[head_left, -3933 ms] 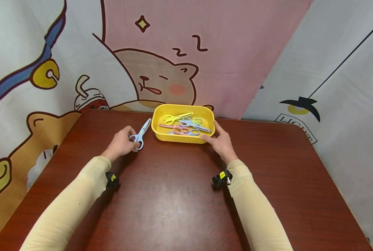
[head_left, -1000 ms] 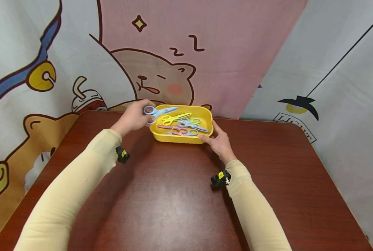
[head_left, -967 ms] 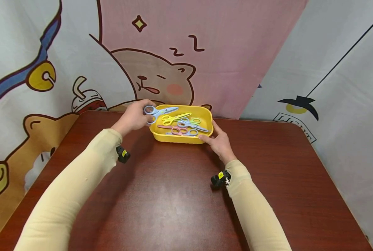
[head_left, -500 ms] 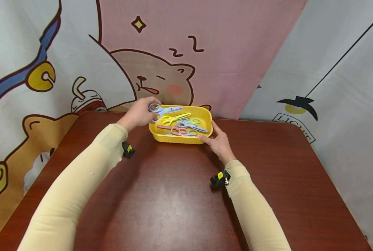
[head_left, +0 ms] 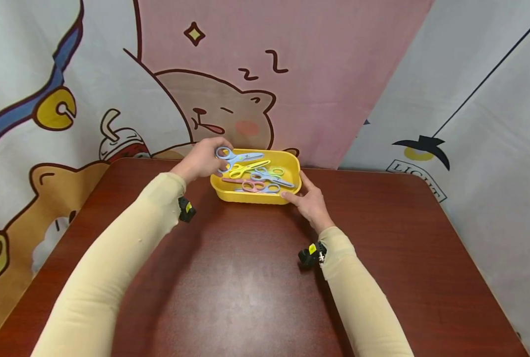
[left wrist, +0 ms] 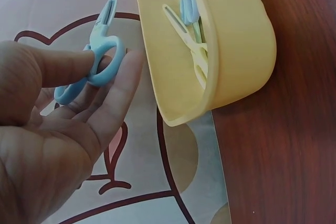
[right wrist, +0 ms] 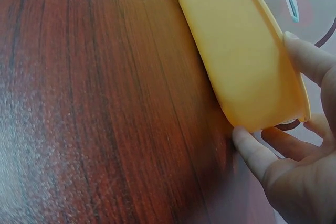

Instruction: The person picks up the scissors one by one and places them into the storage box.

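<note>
Left hand (head_left: pixel 201 159) pinches blue scissors (head_left: pixel 233 157) by the handle loops over yellow tray's (head_left: pixel 247 196) 10 o'clock corner. Right hand (head_left: pixel 311 201) braces tray's 4 o'clock corner. Risk: loose pinch, scissors could drop onto the bench (head_left: pixel 256 277).

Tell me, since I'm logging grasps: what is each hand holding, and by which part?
The left hand holds the blue scissors by the handle loops. The right hand steadies the yellow tray at its corner.

From my remote seat, the table (head_left: pixel 256 297) looked like dark red-brown wood grain with a glossy, reflective finish. The yellow tray (head_left: pixel 256 196) read as smooth, slightly shiny plastic. The blue scissors (left wrist: pixel 97 59) had smooth plastic handles. The backdrop (head_left: pixel 336 74) looked like matt printed cloth.
</note>
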A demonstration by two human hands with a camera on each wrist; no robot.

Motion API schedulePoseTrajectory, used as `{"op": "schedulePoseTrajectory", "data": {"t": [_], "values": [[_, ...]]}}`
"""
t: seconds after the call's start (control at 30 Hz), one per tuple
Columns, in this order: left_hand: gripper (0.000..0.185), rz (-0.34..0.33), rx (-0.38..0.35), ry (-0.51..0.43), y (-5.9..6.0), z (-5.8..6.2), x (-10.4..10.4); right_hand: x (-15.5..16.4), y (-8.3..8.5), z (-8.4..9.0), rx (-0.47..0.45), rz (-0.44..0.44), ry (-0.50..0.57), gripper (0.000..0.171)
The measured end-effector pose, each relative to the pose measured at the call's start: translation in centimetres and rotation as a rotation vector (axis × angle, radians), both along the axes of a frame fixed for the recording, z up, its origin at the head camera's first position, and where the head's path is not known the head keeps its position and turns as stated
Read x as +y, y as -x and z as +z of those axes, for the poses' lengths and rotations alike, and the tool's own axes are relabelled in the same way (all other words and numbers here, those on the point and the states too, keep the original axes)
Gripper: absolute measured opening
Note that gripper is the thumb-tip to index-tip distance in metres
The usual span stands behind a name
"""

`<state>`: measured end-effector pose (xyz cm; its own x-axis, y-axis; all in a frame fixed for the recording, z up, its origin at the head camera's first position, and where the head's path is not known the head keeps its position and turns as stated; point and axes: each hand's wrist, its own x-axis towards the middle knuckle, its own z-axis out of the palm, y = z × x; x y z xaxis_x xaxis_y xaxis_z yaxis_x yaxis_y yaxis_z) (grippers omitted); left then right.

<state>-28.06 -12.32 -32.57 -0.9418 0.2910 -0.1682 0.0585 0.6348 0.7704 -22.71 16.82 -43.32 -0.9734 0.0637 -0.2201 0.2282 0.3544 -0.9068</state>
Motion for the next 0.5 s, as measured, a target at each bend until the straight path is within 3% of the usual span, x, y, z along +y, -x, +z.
{"op": "schedulePoseTrajectory", "data": {"t": [0.5], "values": [[0.042,-0.026,-0.042,0.009,1.1,-1.0,0.7,0.0,0.0,-0.1,0.009,0.004,0.007,0.096]]}}
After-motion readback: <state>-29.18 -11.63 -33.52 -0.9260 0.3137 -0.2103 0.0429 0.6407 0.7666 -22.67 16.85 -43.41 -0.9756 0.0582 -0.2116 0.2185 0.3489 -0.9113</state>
